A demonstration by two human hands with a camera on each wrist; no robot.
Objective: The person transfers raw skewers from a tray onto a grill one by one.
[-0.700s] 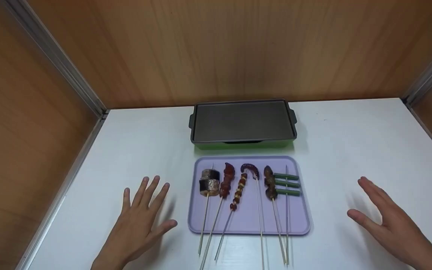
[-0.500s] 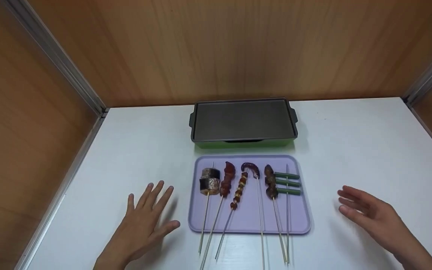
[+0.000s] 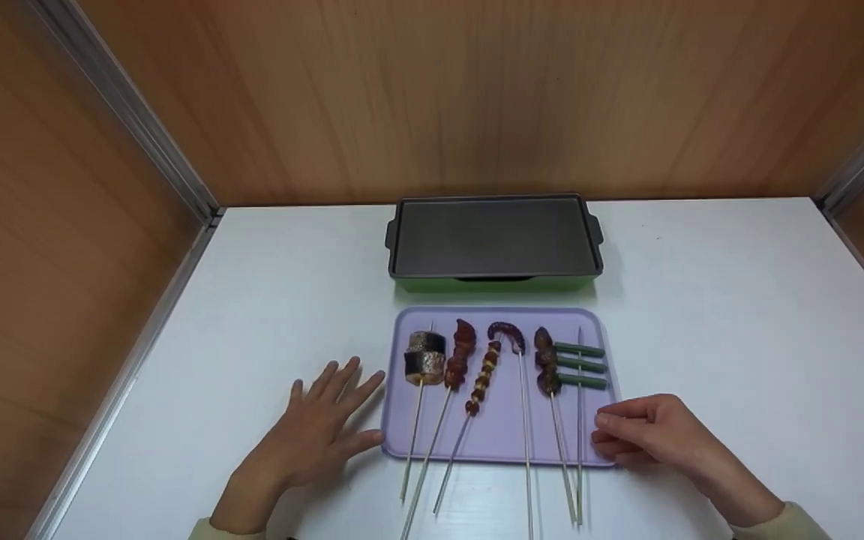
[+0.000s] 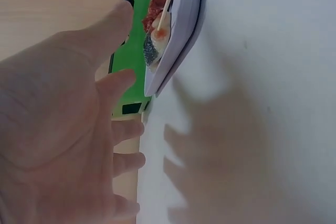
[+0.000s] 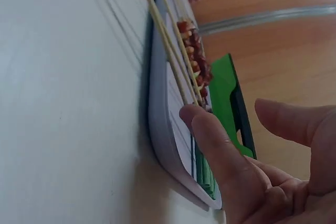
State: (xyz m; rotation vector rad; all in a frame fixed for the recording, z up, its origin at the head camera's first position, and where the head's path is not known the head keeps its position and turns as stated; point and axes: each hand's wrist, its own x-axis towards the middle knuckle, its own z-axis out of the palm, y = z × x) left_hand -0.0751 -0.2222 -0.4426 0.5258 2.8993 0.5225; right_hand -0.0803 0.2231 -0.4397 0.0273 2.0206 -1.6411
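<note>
A lilac tray (image 3: 496, 442) holds several food skewers, their bare sticks reaching over the front rim. From left to right lie a fish skewer (image 3: 424, 367), a red meat skewer (image 3: 460, 356), a thin red-and-yellow one (image 3: 483, 379), a curled dark-red one (image 3: 507, 334), a brown one (image 3: 547, 364) and one with green stalks (image 3: 582, 366). My left hand (image 3: 316, 435), fingers spread, hovers by the tray's left edge. My right hand (image 3: 668, 439) is at the right rim, fingers bent and thumb apart from them in the right wrist view (image 5: 241, 179), nothing held.
Behind the tray stands a green grill with a black flat plate (image 3: 496, 236) and side handles. A wood-grain panel (image 3: 469, 97) closes the back, with metal-framed panels on the sides. Everything stands on a white table (image 3: 732, 300).
My right hand has moved left from the bare table to the tray's right rim, its fingers bending more. My left hand has shifted right, closer to the tray. The skewers stay in place.
</note>
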